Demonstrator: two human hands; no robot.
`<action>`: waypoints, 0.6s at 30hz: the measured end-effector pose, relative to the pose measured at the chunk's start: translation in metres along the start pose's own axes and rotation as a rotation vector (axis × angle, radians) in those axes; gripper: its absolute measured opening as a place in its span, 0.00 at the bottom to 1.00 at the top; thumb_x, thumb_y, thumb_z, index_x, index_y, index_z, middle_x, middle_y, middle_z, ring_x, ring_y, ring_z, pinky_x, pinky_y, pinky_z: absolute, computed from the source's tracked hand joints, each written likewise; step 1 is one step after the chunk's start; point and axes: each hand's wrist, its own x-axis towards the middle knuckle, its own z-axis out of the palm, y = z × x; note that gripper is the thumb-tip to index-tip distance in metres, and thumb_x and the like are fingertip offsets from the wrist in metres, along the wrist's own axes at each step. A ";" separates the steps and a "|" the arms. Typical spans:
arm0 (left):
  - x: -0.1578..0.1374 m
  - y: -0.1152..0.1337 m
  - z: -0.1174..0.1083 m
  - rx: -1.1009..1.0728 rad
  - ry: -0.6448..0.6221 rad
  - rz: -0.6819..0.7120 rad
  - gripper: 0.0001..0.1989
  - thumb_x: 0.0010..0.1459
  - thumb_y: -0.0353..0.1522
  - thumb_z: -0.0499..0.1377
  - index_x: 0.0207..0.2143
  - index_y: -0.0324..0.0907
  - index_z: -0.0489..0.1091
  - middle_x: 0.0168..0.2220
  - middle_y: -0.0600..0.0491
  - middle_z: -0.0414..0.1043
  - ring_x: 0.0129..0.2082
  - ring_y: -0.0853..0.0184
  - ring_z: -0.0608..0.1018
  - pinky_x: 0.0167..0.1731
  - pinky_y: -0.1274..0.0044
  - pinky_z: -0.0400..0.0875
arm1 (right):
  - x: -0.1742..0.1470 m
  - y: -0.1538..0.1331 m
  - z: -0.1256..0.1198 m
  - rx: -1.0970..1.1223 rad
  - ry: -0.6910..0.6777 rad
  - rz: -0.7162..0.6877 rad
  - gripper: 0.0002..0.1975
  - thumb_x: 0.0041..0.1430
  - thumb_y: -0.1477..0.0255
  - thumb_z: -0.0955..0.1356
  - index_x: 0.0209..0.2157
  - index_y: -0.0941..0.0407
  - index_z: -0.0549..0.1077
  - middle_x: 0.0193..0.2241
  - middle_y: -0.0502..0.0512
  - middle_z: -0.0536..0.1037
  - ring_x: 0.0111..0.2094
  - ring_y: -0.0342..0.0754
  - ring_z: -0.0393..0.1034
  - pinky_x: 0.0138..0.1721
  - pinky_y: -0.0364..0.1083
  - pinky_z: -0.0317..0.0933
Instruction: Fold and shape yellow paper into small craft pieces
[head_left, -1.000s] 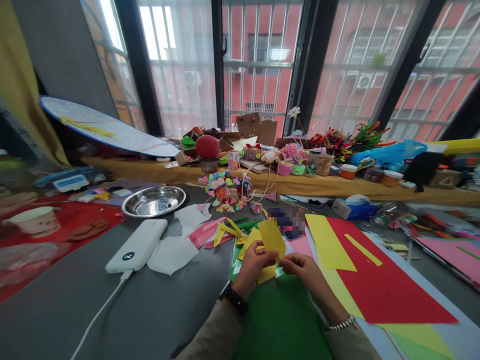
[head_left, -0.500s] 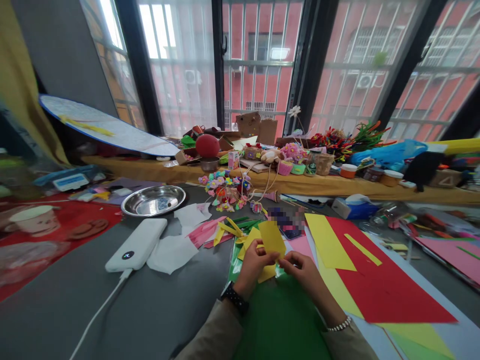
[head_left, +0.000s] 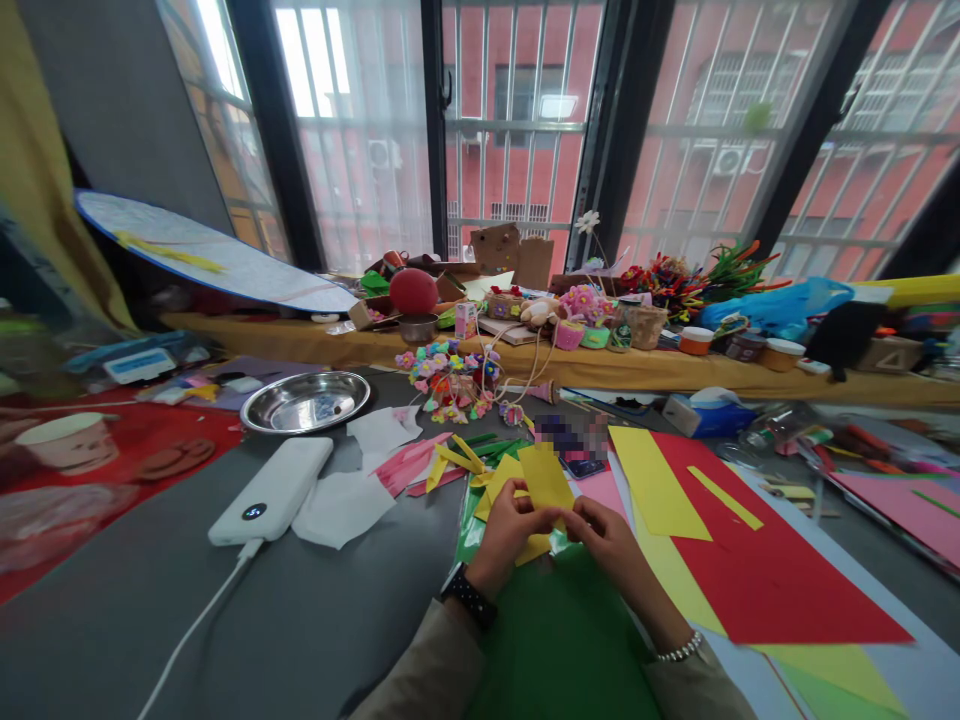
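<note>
A small piece of yellow paper (head_left: pixel 546 475) is held up between both hands. My left hand (head_left: pixel 511 528) pinches its lower left edge with thumb and fingers. At the lower right corner, my right hand (head_left: pixel 600 535) pinches the same paper, its thumb close to the left thumb. Below the hands lies a glossy green sheet (head_left: pixel 562 640). More yellow paper pieces (head_left: pixel 504 472) rest behind the left hand, partly hidden by it. Pink strips (head_left: pixel 409 465) and green strips (head_left: pixel 501 450) lie just beyond, to the left.
A white power bank (head_left: pixel 274 492) with a cable and a steel dish (head_left: pixel 306 402) are on the left. Right of the hands lie a red sheet (head_left: pixel 780 570) and a yellow sheet (head_left: pixel 660 485). Colourful flowers (head_left: pixel 450 380) and a phone (head_left: pixel 581 460) sit behind.
My right hand has moved slightly left and up, bringing its fingertips closer to the left thumb at the yellow paper's lower edge. The left hand stays nearly in place.
</note>
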 end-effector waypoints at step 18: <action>-0.003 0.003 0.002 -0.005 -0.043 0.003 0.23 0.31 0.32 0.64 0.30 0.38 0.57 0.23 0.53 0.71 0.21 0.69 0.73 0.21 0.80 0.65 | 0.002 0.005 0.000 0.057 0.050 -0.038 0.14 0.53 0.64 0.57 0.19 0.56 0.58 0.15 0.45 0.60 0.19 0.41 0.56 0.22 0.40 0.51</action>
